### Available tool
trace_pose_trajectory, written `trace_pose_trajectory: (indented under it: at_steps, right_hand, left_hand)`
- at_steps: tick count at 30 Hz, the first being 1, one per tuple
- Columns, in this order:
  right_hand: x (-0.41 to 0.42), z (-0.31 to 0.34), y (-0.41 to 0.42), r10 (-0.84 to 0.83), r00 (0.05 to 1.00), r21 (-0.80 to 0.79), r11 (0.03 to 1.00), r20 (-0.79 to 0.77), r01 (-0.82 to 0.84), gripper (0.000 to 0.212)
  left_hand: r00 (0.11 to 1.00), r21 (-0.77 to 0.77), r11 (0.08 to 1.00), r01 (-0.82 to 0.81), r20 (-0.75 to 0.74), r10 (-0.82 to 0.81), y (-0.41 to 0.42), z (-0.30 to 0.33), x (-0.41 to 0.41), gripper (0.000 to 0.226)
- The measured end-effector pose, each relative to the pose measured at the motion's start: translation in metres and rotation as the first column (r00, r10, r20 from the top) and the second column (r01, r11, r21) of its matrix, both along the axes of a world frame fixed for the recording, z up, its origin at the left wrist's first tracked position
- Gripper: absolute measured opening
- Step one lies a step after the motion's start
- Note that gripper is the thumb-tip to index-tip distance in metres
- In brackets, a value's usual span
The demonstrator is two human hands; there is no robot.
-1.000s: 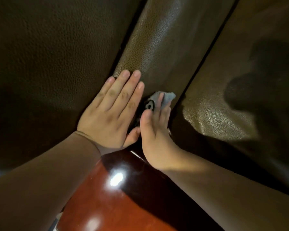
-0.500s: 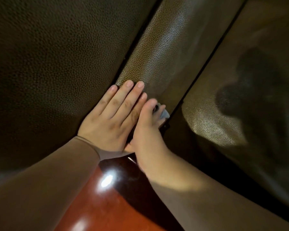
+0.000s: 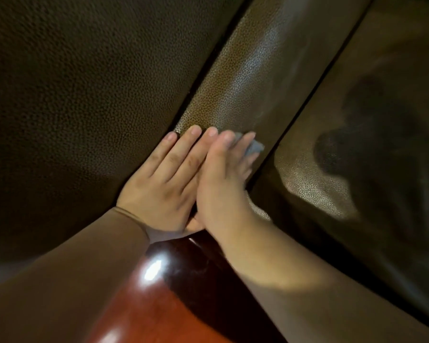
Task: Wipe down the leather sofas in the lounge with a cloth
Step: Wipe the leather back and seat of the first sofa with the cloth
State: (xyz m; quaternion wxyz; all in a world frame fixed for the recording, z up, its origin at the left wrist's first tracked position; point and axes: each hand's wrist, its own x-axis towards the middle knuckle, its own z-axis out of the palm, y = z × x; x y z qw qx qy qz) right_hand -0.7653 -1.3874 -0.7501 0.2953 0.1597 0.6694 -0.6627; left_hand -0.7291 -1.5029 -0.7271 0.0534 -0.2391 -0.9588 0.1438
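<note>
one cloth [image 3: 254, 147] corner peeks beyond right fingers [image 3: 245, 144].

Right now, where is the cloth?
Head view, just right of centre: the grey cloth peeks out under the right hand fingertips, on the narrow leather strip between two cushions.

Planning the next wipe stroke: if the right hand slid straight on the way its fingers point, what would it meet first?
Only more leather: the right hand, with the cloth under its fingers, points up the middle sofa panel. That way looks free.
</note>
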Motion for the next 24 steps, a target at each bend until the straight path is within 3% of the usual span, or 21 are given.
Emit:
trace_pose_trajectory:
  at_steps: [3,6,9,11,15,17,19,21,24]
  right_hand:
    - [-0.041,-0.025,0.017,0.008,0.986,0.278,0.96,-0.168,0.04,0.091]
    - [-0.038,-0.036,0.022,0.056,0.972,0.277,0.961,-0.228,0.009,0.087]
    - [0.012,-0.029,0.025,0.332,0.833,0.298,0.931,-0.443,-0.212,0.094]
    - [-0.002,-0.034,0.039,0.397,0.774,0.335,0.908,-0.493,-0.252,0.089]
    - [-0.113,-0.045,0.048,0.049,0.897,0.327,0.939,-0.44,0.109,0.076]
    - [-0.129,-0.045,0.043,-0.06,0.91,0.299,0.934,-0.41,0.196,0.074]
    - [-0.091,-0.042,0.038,0.061,0.891,0.332,0.937,-0.451,0.103,0.077]
    - [-0.025,-0.036,0.041,0.241,0.853,0.322,0.942,-0.463,-0.091,0.077]
    - [0.032,-0.041,0.049,0.442,0.835,0.231,0.895,-0.328,-0.382,0.076]
  left_hand:
    - [0.999,-0.019,1.0,-0.014,0.042,0.015,-0.001,0.001,0.0,0.099]
    - [0.999,-0.028,1.0,-0.014,0.042,0.015,-0.002,0.001,-0.001,0.097]
    - [1.0,-0.018,1.0,-0.006,-0.003,0.006,0.0,-0.002,0.0,0.089]
    - [1.0,-0.027,1.0,-0.005,-0.002,0.005,-0.002,-0.004,0.001,0.093]
    - [0.999,-0.054,0.998,-0.016,0.027,0.018,-0.004,-0.004,0.001,0.099]
    - [0.999,-0.062,0.998,-0.017,0.031,0.019,-0.004,-0.004,0.0,0.099]
    - [0.999,-0.08,0.997,-0.025,0.04,0.028,-0.003,-0.002,0.001,0.1]
    - [0.999,-0.098,0.995,-0.027,0.04,0.031,-0.001,-0.001,0.001,0.098]
    - [0.999,-0.132,0.991,-0.035,0.021,0.038,0.0,0.0,0.002,0.091]
